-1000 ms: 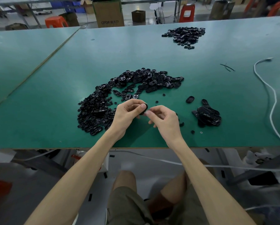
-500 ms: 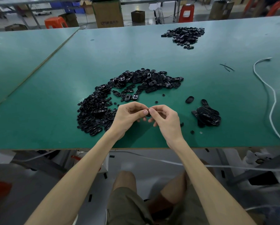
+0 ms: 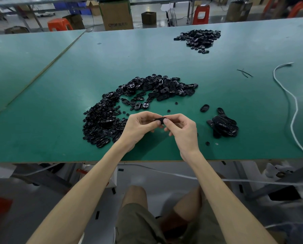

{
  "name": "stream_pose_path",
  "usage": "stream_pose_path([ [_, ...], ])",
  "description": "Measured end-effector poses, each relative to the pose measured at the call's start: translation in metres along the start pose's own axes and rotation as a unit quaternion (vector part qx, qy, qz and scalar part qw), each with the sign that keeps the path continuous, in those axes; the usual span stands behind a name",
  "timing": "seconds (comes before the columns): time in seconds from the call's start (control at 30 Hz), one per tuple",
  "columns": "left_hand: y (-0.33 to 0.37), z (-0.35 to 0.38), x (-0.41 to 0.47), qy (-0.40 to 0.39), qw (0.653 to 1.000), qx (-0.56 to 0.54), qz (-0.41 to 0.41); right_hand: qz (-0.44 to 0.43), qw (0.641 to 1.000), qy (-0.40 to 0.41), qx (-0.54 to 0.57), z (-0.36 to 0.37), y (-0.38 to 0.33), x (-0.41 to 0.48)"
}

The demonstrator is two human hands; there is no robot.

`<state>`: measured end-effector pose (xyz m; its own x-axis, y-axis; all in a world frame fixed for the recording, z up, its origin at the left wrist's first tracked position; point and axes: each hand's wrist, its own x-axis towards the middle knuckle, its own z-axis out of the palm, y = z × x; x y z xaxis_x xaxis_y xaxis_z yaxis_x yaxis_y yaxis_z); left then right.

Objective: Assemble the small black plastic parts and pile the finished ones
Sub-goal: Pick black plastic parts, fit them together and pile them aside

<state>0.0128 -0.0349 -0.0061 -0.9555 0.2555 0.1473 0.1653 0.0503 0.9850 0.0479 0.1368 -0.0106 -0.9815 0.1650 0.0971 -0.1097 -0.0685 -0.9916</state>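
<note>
**Both hands pinching one black part**

Big heap of loose parts point(image 3: 112, 120) on the left. Left hand point(image 3: 138, 127) and right hand point(image 3: 180, 129) both grip one small black part point(image 3: 160, 119) above the green table point(image 3: 59, 138). Smaller pile point(image 3: 222, 126) sits right.

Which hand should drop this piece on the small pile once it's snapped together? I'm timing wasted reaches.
Probably the right hand: the small pile lies on its side. The left hand would have to cross over. Both pinch the black part.
</note>
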Motion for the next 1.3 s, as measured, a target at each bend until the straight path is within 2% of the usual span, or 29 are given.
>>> stream_pose_path([
  [0.4, 0.0006, 0.0016, -0.0006, 0.002, 1.0, 0.013, -0.013, 0.01, 1.0, -0.009, -0.003, -0.0007, -0.0026, -0.0028],
  [0.83, 0.0036, 0.0041, -0.0017, 0.018, 0.998, 0.062, -0.001, 0.015, 0.998, 0.001, -0.063, 0.0042, -0.0029, -0.0013],
  [1.3, 0.0053, 0.0001, -0.0017, 0.005, 0.999, 0.031, -0.017, 0.019, 0.999, 0.022, -0.039, 0.0022, -0.0041, -0.0025],
])
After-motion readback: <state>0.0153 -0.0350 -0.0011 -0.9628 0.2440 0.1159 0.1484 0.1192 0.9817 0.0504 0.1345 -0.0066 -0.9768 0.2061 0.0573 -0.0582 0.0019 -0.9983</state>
